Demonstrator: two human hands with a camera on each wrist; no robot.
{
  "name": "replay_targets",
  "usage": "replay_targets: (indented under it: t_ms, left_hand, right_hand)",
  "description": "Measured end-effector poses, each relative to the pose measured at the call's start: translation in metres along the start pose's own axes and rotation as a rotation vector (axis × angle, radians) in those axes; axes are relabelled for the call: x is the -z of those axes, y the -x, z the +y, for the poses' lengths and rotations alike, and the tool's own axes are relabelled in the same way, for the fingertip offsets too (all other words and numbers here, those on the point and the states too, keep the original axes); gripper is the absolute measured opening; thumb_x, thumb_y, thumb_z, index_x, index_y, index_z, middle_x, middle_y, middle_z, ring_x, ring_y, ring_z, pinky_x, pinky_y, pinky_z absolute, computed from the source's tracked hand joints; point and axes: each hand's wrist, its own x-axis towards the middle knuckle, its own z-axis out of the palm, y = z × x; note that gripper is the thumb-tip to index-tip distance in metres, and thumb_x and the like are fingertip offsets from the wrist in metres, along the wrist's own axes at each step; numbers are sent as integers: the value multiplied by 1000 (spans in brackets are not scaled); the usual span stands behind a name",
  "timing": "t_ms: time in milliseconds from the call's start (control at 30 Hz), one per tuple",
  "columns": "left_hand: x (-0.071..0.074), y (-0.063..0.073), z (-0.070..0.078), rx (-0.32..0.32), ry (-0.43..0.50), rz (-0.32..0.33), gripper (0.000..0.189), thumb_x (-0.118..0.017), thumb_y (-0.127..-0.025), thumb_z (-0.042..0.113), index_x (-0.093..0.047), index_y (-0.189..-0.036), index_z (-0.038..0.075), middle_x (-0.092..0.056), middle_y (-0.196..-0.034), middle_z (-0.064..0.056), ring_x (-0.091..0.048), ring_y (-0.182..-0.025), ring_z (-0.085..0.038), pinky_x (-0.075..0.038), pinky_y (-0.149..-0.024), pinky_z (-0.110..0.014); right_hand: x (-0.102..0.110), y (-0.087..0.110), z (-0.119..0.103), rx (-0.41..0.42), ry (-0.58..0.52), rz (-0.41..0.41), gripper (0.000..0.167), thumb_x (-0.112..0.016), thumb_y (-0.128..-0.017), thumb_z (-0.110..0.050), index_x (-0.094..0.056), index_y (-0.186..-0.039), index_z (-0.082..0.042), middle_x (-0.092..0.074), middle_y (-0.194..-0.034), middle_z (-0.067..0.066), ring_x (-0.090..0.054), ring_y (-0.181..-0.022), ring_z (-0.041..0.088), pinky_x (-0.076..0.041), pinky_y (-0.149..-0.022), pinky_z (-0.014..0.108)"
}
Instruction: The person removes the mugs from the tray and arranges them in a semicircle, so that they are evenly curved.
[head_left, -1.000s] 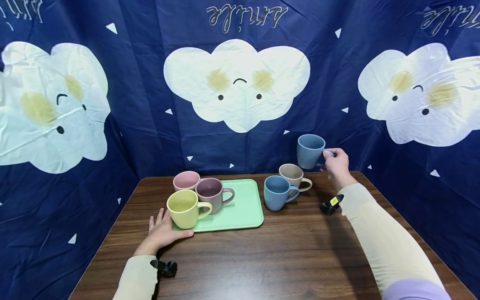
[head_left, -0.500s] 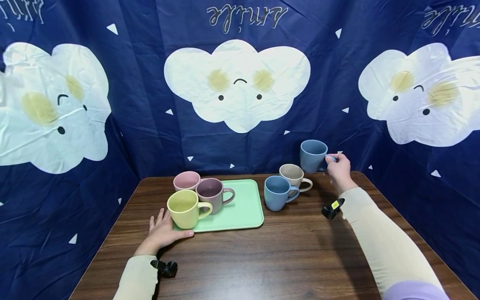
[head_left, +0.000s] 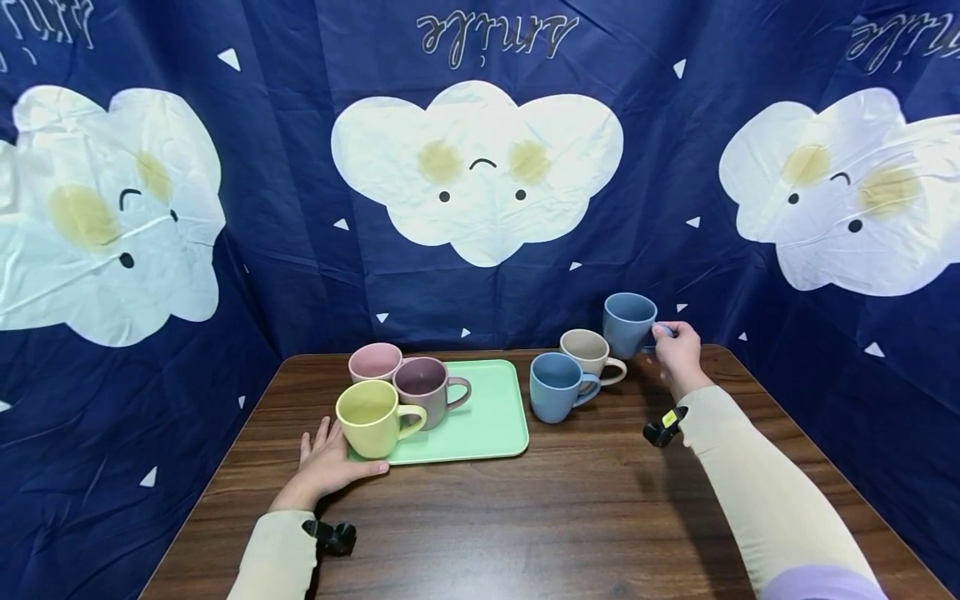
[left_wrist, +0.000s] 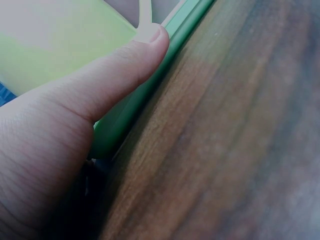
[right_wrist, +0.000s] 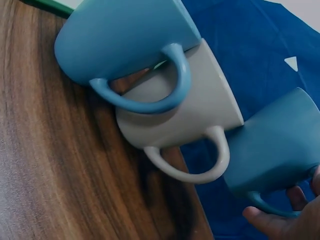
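Note:
My right hand [head_left: 678, 354] grips the handle of a blue mug [head_left: 628, 323] at the back right. In the right wrist view this blue mug [right_wrist: 277, 142] hangs past the table's back edge. A beige mug [head_left: 581, 346] stands just left of it, and a second blue mug [head_left: 553, 387] stands in front of the beige one. At the front left corner of a light green tray [head_left: 491, 412], my left hand [head_left: 324, 467] rests with fingers spread and thumb along the tray's edge. Close by that hand, a yellow mug [head_left: 369, 421] sits on the tray.
A mauve mug [head_left: 422, 387] and a pink mug [head_left: 375, 362] share the tray's left half with the yellow one. The brown wooden table [head_left: 480, 533] ends at a dark blue curtain [head_left: 300, 275] printed with white clouds.
My right hand has come down with the blue mug, which is now lower behind the beige mug and slightly farther right. My left hand, the tray and the other mugs have kept their places.

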Motion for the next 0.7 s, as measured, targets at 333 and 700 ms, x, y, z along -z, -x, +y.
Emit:
replay_targets:
  t_ms: [333,700]
  left_hand:
    - [-4,-3,-6,0,-3,26,133,-80,-66,72,-20,-158,-3,-17,-161,-34,0,-148,-57,11,-110,-75]
    - [0,0,1,8,-5,11,132,-80,-67,70,-19,-158,-3,-17,-160,-35,-1,-147,-58,10,-110,-76]
  right_hand:
    - [1,-1,16,-44,-15,-12,20,-51,-105,-12,-52,-120,2,-47,-109,7,-51,-78,13,-52,-50,24]
    - [-1,2,30,-73,-28,5,21,-53,-105,-12,-52,-120,2,-45,-110,6,-52,-75,15,-56,-54,27]
